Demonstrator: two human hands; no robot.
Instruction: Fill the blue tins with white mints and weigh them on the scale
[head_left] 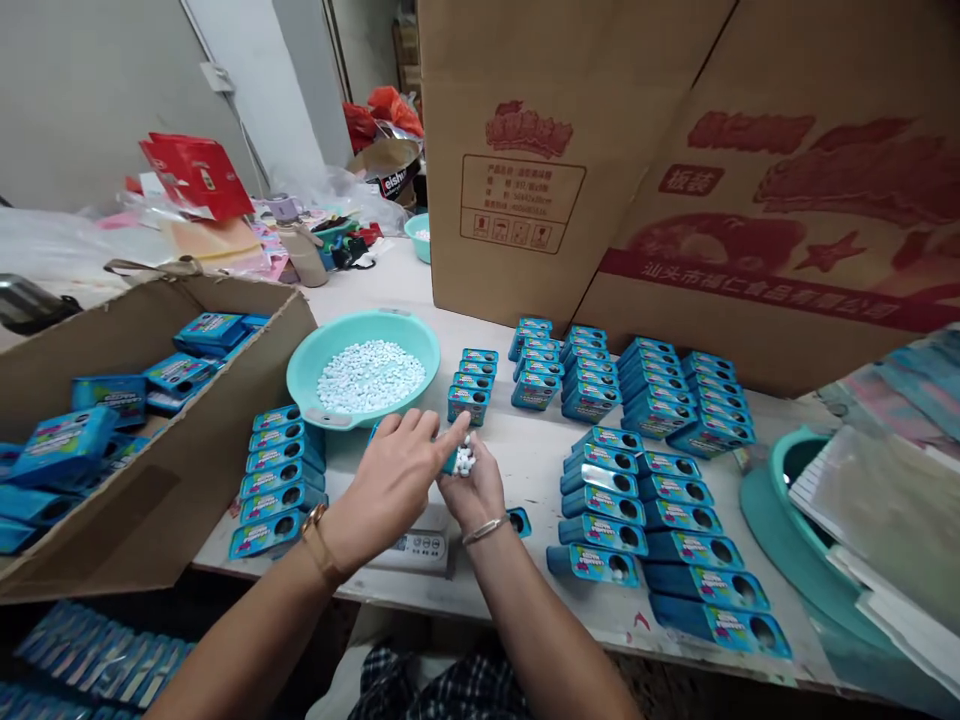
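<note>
My left hand [397,480] is curled over a small blue candy box, mostly hidden under the fingers, with its index finger stretched toward my right hand. My right hand [476,488] is cupped around a little heap of small white candies [464,459], right at the end of that box. Below both hands is a white scale [420,553], partly covered by the left wrist. Behind them a turquoise basin [300,368] holds many more white candies. Near my right wrist lies another blue box [519,521], partly hidden.
Rows of upright blue boxes stand left [274,485], ahead [472,385] and right [607,510]. An open carton [247,400] of blue boxes is at the left. Large cartons [517,270] wall off the back; a green tub [772,530] sits far right.
</note>
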